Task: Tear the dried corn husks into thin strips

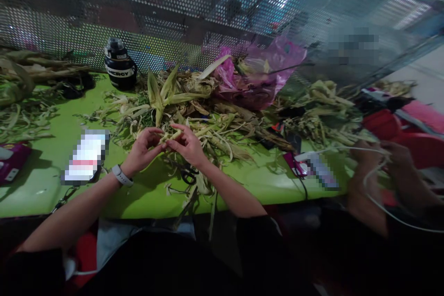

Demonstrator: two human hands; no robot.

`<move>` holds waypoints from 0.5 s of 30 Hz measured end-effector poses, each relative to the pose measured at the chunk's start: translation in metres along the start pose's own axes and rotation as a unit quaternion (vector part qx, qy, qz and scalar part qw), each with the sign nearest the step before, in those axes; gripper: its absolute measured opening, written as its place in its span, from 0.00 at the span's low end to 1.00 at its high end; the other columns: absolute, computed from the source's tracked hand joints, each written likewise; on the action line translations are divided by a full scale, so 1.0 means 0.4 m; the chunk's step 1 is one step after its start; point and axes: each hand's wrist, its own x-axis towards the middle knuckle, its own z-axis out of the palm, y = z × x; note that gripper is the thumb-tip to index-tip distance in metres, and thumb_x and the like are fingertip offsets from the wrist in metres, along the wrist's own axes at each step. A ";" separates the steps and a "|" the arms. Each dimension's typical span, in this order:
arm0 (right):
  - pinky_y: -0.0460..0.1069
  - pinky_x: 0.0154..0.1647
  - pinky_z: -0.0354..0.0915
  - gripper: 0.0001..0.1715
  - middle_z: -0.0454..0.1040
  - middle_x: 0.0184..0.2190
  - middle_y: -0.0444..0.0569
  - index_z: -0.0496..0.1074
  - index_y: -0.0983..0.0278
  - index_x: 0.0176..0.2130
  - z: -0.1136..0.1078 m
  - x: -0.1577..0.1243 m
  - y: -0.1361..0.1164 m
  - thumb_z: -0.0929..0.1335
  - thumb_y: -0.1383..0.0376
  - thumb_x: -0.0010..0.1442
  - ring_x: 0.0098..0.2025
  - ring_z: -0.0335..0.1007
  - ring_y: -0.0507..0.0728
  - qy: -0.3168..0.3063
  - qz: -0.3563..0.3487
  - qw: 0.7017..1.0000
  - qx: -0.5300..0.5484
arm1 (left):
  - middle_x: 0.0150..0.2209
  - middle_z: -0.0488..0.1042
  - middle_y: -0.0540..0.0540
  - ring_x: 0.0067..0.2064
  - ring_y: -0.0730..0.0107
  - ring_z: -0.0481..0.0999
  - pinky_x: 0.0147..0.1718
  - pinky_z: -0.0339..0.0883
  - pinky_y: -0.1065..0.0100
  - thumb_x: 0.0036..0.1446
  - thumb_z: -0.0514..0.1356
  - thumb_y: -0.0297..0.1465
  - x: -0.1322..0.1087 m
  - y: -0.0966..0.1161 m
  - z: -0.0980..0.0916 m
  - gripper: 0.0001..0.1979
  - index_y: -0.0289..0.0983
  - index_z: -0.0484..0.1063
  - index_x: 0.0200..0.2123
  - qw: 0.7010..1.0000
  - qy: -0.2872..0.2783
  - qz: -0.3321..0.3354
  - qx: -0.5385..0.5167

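Both my hands meet over the green table [145, 194], pinching a pale strip of corn husk [172, 136] between them. My left hand [143, 150], with a white watch on its wrist, grips the strip's left end with curled fingers. My right hand [187, 144] holds the right end with fingers closed around it. A big heap of dry husks and leaves [194, 111] lies just beyond the hands. Black scissors [188, 176] rest on the table under my right wrist.
A black jar [120, 64] stands at the back left, a pink plastic bag [256, 78] at the back middle. A phone [86, 157] lies left of my hands. Another person's hands [381, 166] work with a white cord at the right. A perforated metal screen [173, 9] closes the back.
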 end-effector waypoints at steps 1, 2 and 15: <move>0.49 0.32 0.70 0.35 0.71 0.27 0.41 0.63 0.58 0.55 -0.002 0.001 -0.003 0.73 0.52 0.51 0.28 0.71 0.52 -0.009 0.006 1.000 0.009 | 0.26 0.65 0.54 0.28 0.76 0.68 0.28 0.64 0.74 0.56 0.63 0.35 0.000 0.001 0.000 0.18 0.37 0.63 0.48 1.000 -0.004 0.004 0.004; 0.49 0.32 0.71 0.36 0.71 0.27 0.41 0.62 0.57 0.56 -0.003 0.003 -0.005 0.73 0.53 0.51 0.28 0.71 0.52 -0.017 0.013 0.999 0.025 | 0.26 0.66 0.53 0.28 0.76 0.68 0.29 0.64 0.73 0.57 0.62 0.35 0.001 0.002 -0.001 0.18 0.37 0.64 0.49 1.000 -0.007 0.005 0.008; 0.44 0.24 0.68 0.30 0.73 0.25 0.39 0.68 0.62 0.49 -0.026 0.017 0.001 0.74 0.55 0.49 0.21 0.68 0.47 -0.100 0.069 0.989 0.080 | 0.36 0.73 0.46 0.32 0.73 0.69 0.33 0.65 0.70 0.57 0.62 0.36 0.000 -0.005 -0.010 0.20 0.36 0.71 0.53 0.997 -0.049 0.015 0.060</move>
